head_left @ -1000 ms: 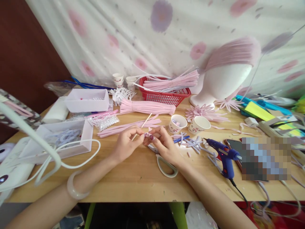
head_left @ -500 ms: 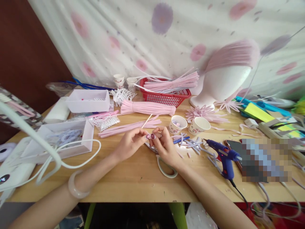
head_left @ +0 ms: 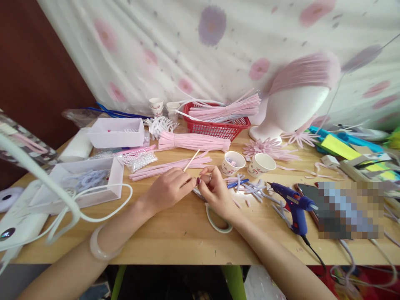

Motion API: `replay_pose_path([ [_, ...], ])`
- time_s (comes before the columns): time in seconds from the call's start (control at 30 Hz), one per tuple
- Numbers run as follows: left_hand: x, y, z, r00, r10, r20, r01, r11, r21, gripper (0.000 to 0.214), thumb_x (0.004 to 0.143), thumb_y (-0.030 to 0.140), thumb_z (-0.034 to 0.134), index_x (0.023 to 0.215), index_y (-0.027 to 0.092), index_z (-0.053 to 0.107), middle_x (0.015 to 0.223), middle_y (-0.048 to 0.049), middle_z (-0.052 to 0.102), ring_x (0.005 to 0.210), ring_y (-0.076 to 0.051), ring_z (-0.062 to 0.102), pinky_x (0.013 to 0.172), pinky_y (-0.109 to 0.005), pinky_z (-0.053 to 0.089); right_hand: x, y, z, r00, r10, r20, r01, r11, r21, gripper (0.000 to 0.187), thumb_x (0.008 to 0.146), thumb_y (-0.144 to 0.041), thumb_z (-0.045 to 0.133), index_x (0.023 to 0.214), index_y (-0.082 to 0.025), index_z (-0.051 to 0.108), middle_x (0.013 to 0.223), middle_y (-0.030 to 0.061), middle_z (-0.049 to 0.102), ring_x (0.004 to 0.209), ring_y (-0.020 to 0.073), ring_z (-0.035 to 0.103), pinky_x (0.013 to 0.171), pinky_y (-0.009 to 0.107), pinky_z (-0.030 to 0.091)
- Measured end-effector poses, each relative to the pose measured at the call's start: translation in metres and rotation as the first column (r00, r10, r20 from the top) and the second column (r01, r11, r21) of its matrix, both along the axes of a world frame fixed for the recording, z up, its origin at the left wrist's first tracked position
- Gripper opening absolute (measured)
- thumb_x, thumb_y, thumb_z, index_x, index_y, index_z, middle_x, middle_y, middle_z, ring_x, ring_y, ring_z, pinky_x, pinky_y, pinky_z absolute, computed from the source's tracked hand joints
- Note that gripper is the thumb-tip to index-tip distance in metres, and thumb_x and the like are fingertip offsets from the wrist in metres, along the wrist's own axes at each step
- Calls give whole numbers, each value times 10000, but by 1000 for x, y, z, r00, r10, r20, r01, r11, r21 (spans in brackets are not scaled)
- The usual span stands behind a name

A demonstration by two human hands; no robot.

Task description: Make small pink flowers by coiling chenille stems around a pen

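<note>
My left hand (head_left: 168, 186) is closed, palm turned down, around a thin pale stick (head_left: 191, 160) whose end sticks up past the knuckles. Close against it, my right hand (head_left: 215, 189) has thumb and forefinger pinched together at the left fingertips; whatever is between them is too small or hidden. Under my right hand lies a pair of scissors (head_left: 221, 229), one pale handle loop showing. Beyond the hands are loose pink fuzzy stems (head_left: 159, 169) and a tied bundle of pink stems (head_left: 193, 141).
Two paper cups (head_left: 261, 165) stand beyond my right hand, near short cut lilac pieces (head_left: 254, 189) and a blue pen (head_left: 238, 183). A blue glue gun (head_left: 293, 204) lies to the right. White boxes (head_left: 115, 132), a red basket (head_left: 215, 127) and a foam head (head_left: 296, 104) surround the work area.
My left hand has rolled over, so its back now faces up and the fingertips are hidden. The stick's tip has tilted slightly. My right hand is almost unmoved.
</note>
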State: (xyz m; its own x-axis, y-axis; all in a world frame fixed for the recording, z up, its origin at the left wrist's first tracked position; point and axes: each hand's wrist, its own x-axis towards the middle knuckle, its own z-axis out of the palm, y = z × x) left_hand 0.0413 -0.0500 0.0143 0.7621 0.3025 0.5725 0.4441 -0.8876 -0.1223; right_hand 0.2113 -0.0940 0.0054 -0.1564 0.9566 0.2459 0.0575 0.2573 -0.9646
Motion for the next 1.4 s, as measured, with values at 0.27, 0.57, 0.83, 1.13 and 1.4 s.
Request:
replay_pose_path([
  [0.27, 8, -14, 2, 995, 17, 95, -6, 994, -112, 307, 943, 150, 361, 721, 166, 573, 621, -32, 552, 594, -166, 518, 564, -302, 372, -5, -8, -3, 953, -221, 208, 173, 959, 225, 160, 879, -150, 466, 954, -237, 354, 617, -85, 416, 490, 86, 385, 487, 209, 312],
  [0.57, 4, -11, 5, 996, -32, 86, 46, 985, -164, 256, 895, 129, 387, 704, 176, 552, 627, -30, 563, 598, -165, 520, 568, -292, 388, 8, -5, -9, 824, -316, 471, 25, 849, 528, 148, 903, -157, 462, 1020, -246, 474, 839, 47, 635, 761, 203, 632, 666, 335, 500],
  [0.83, 12, -10, 5, 864, 227, 450, 429, 139, -893, 231, 863, 297, 435, 685, 188, 533, 503, 41, 457, 457, -116, 466, 474, -250, 411, 11, -1, -14, 832, -323, 450, -35, 781, 624, 212, 907, -131, 456, 1078, -256, 438, 885, 69, 654, 842, 227, 658, 727, 382, 532],
  [1.13, 5, -4, 12, 875, 189, 445, 416, 176, -892, 207, 856, 317, 463, 735, 168, 542, 606, 17, 534, 562, -117, 492, 564, -253, 418, 14, -4, 8, 904, -108, 414, -3, 966, 259, 209, 989, -287, 357, 845, -201, 483, 762, 23, 586, 687, 153, 557, 640, 271, 420],
  [1.4, 5, -9, 7, 943, 97, 317, 275, 303, -912, 188, 854, 252, 410, 680, 185, 426, 611, 47, 421, 551, -101, 410, 526, -239, 329, 6, -6, 4, 865, -62, 498, -52, 976, 211, 265, 972, -267, 358, 723, -204, 424, 628, -23, 466, 571, 127, 436, 568, 251, 322],
])
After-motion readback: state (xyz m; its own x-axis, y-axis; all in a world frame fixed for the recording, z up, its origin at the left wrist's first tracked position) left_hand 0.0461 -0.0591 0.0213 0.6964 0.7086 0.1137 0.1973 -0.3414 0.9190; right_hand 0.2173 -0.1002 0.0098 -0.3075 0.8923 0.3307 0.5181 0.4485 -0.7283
